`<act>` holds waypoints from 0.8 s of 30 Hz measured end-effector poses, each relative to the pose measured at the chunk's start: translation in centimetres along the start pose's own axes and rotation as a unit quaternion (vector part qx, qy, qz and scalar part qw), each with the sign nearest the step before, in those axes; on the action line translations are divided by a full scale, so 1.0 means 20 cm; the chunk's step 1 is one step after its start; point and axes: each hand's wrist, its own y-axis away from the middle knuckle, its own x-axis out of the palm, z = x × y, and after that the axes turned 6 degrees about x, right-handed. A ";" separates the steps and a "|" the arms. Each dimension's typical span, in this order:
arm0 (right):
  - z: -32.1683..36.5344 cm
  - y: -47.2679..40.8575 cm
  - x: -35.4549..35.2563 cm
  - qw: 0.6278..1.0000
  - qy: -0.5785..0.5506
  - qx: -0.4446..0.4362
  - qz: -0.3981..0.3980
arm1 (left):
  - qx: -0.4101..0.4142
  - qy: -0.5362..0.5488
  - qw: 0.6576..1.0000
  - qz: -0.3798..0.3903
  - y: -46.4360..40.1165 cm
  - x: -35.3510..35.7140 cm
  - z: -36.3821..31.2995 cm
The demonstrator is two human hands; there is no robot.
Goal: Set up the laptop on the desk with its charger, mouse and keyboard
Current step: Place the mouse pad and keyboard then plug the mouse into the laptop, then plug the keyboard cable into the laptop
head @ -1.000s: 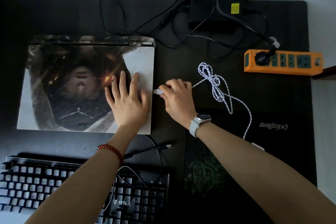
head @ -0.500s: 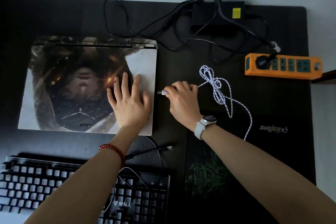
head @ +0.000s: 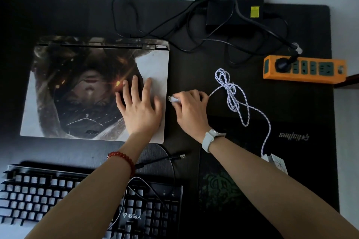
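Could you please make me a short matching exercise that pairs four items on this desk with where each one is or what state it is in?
Things:
1. laptop
2. white USB plug
3. power strip
4. black USB plug

Places or states:
A. lying loose on the desk, above the keyboard
B. lid closed, left hand flat on it
C. at the far right, one black plug in it
D. pinched in the right hand, at the laptop's right edge

Pairs: 1-B, 2-D, 3-C, 4-A
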 end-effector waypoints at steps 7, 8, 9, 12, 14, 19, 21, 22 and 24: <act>-0.01 -0.04 -0.01 0.998 0.039 -0.039 -0.017 | 0.004 0.000 1.000 -0.005 0.00 0.00 0.00; -0.01 -0.04 -0.01 0.998 0.033 -0.046 -0.017 | 0.004 0.001 1.000 -0.004 0.00 0.00 0.00; -0.02 -0.04 -0.02 0.998 0.028 -0.052 -0.016 | 0.005 0.000 1.000 -0.004 0.00 0.00 0.00; -0.02 -0.05 -0.02 0.998 0.027 -0.058 -0.013 | 0.003 -0.001 1.000 -0.001 0.00 0.01 0.00; 0.00 -0.07 -0.03 0.998 0.032 -0.058 0.004 | 0.004 -0.003 1.000 0.000 0.00 0.01 0.00; 0.01 -0.09 -0.02 0.998 0.023 -0.060 0.027 | 0.004 0.001 1.000 0.005 0.00 0.01 0.00; 0.00 -0.10 -0.03 0.997 0.014 -0.066 0.029 | 0.006 -0.002 1.000 0.008 0.00 0.01 0.00; 0.00 -0.10 -0.03 0.997 0.014 -0.069 0.029 | 0.007 -0.002 1.000 0.011 0.01 0.01 0.00; 0.01 -0.10 -0.03 0.997 0.022 -0.070 0.025 | 0.007 -0.004 1.000 0.016 0.00 0.02 0.01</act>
